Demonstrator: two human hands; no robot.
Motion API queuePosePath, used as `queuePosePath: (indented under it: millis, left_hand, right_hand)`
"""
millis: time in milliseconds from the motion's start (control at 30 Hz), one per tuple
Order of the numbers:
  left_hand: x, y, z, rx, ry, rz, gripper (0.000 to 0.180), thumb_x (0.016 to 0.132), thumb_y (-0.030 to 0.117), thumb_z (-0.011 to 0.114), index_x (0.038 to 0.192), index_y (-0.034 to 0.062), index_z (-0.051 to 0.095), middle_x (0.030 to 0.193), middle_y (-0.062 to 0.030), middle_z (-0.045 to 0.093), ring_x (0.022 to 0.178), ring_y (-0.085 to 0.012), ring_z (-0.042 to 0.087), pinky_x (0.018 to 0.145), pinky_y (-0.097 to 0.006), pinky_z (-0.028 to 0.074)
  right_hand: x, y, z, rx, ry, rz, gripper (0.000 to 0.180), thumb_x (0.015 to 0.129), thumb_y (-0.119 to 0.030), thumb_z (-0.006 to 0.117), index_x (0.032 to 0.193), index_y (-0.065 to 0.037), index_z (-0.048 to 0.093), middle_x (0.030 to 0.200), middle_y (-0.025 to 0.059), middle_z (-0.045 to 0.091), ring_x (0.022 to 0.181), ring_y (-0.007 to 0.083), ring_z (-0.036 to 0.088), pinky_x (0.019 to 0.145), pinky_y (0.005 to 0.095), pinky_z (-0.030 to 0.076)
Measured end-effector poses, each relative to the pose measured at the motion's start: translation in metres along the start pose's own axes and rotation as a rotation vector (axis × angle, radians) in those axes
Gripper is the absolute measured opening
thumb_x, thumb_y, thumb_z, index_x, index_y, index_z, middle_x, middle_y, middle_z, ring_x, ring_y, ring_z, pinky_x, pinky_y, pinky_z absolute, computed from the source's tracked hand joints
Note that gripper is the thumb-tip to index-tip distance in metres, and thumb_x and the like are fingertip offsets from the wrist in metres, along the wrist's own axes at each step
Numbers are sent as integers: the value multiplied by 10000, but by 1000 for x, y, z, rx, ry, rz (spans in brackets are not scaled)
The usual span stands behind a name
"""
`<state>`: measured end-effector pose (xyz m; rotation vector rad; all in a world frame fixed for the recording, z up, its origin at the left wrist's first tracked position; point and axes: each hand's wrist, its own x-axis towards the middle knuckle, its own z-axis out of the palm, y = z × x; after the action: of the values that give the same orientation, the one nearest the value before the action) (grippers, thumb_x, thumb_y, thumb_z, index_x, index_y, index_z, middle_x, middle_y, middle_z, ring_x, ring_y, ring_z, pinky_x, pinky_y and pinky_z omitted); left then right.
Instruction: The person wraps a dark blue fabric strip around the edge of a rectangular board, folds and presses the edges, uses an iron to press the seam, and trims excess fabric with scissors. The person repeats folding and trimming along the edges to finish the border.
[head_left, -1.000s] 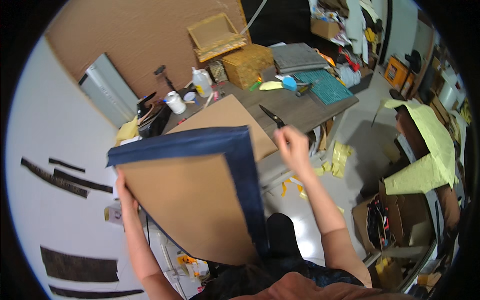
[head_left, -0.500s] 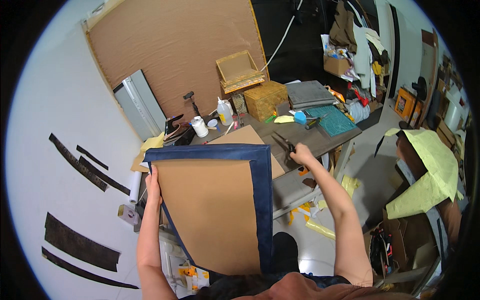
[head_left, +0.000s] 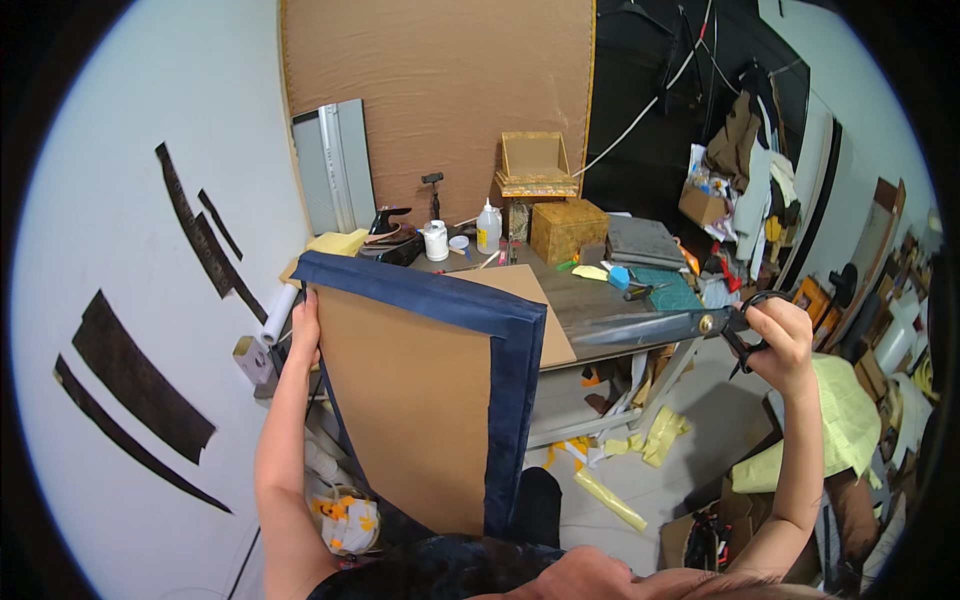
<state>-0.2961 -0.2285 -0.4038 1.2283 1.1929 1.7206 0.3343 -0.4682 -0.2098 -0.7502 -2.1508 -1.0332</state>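
A large brown board panel (head_left: pixel 410 390) stands tilted before me, with dark blue material (head_left: pixel 430 292) folded over its top and right borders. My left hand (head_left: pixel 305 328) grips the panel's left edge near the upper corner; some of its fingers are hidden behind it. To the right, my right hand (head_left: pixel 782 338) is closed round the black handles of a large pair of scissors (head_left: pixel 705 323). The blades point left toward the panel's upper right corner, smeared by motion and apart from the material.
Behind the panel is a workbench (head_left: pixel 590 290) carrying a flat tan board (head_left: pixel 510 285), a squeeze bottle (head_left: pixel 488 228), a white jar (head_left: pixel 435 240), a clothes iron (head_left: pixel 390 225), a wooden box (head_left: pixel 568 232) and a green cutting mat (head_left: pixel 672 288). Yellow scraps (head_left: pixel 665 430) lie on the floor.
My right hand has lifted the scissors off the bench area, up and to the right, nearer to me. The panel has turned a little, still in my left hand. My view has shifted too.
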Motion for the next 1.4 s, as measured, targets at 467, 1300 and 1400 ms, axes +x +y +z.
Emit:
queuePosePath:
  millis: [467, 1300, 1400]
  left_hand:
    - [-31, 38, -15, -42, -20, -8, 619, 992, 597, 509, 1083, 0, 647, 995, -42, 678, 891, -122, 599, 803, -294, 483]
    - [-36, 39, -22, -28, 1, 42, 630, 985, 610, 508, 1048, 4, 666, 955, -35, 684, 863, -117, 603, 784, -288, 478]
    - [-38, 41, -21, -32, -4, 54, 625, 989, 605, 505, 1057, 6, 668, 960, -33, 687, 865, -113, 604, 783, -286, 479]
  right_hand:
    - [70, -30, -70, -102, -52, -249, 358, 657, -72, 842, 968, -35, 669, 742, 37, 549, 600, 208, 563, 522, 325, 438]
    - [96, -27, -75, -58, -128, -274, 337, 662, -37, 833, 959, -33, 676, 747, 50, 561, 634, 212, 596, 543, 340, 469]
    - [98, -27, -76, -53, -140, -277, 333, 664, -40, 836, 955, -31, 673, 735, 46, 555, 626, 206, 594, 532, 336, 465]
